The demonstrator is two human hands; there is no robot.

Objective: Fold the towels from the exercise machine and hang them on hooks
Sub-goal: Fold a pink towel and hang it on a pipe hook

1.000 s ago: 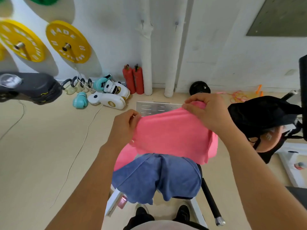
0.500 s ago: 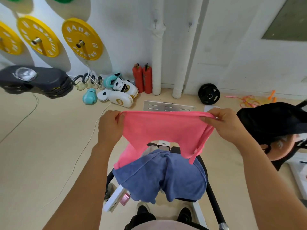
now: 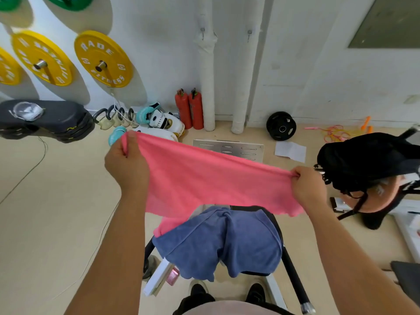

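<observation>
A gym: yellow weight plates (image 3: pixel 103 59) sit on wall pegs in the upper left of the frame, a black plate (image 3: pixel 281 126) leans on the far wall, boxing gloves (image 3: pixel 162 120) and skipping ropes (image 3: pixel 336 133) lie on the pale floor (image 3: pixel 45 201).

Both forearms (image 3: pixel 113 258) are bare, no sleeves, watch or rings showing. A pale top (image 3: pixel 227 309), dark trousers (image 3: pixel 195 302) and black shoes (image 3: pixel 255 292) below.

Bare floor (image 3: pixel 45 212) lies open to the left, while the black bag (image 3: pixel 368 160) crowds the right and the blue towel (image 3: pixel 222 242) drapes the machine (image 3: pixel 293 269) below.
</observation>
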